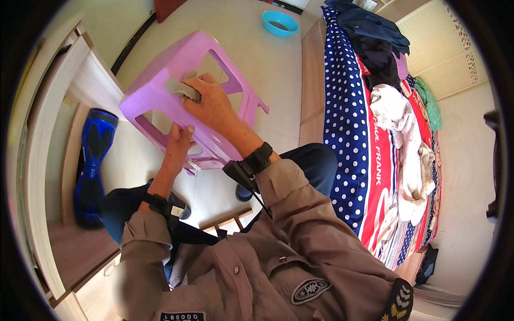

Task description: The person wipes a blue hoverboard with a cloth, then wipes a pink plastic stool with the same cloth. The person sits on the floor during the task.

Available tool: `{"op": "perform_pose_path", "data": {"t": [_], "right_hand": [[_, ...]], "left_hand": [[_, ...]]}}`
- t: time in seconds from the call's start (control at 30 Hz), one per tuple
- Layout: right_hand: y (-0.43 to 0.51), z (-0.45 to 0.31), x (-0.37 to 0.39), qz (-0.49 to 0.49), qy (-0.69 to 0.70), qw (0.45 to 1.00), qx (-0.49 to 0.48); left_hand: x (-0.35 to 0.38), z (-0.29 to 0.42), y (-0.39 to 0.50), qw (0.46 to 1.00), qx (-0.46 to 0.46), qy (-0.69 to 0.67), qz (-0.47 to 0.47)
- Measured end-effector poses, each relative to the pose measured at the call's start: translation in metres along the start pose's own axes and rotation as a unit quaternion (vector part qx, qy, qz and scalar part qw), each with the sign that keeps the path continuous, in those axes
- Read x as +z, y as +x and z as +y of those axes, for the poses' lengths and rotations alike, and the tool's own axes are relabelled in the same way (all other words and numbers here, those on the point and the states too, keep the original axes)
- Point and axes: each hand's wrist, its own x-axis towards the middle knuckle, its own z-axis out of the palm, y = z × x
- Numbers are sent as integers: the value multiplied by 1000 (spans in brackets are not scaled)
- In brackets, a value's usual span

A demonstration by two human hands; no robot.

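Observation:
A purple plastic stool is tilted on its side in front of me, above the floor between my knees. My left hand grips its lower edge by an opening, thumb on the near face. In my right hand is a folded grey-green cloth, pressed against the stool's side. Part of the cloth is hidden under the fingers. Something pale, perhaps string, is at the stool's lower leg area.
A bed with a polka-dot and red cover holds heaped clothes on the right. A blue basin sits on the floor ahead. A blue hoverboard leans inside the wooden furniture at left.

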Motion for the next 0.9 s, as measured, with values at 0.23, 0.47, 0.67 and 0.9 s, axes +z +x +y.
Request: {"op": "perform_pose_path", "data": {"t": [0.23, 0.47, 0.67, 0.9], "right_hand": [[-94, 43, -27, -82, -57, 993, 69], [-204, 71, -62, -169, -233, 911, 296], [-220, 73, -57, -194, -265, 885, 330], [-237, 71, -32, -151, -124, 920, 339]], "left_hand": [[-1, 13, -1, 999, 10, -38, 35], [-1, 10, 1, 999, 8, -34, 38], [-2, 14, 4, 998, -5, -34, 44], [6, 16, -1, 998, 3, -59, 31]]}}
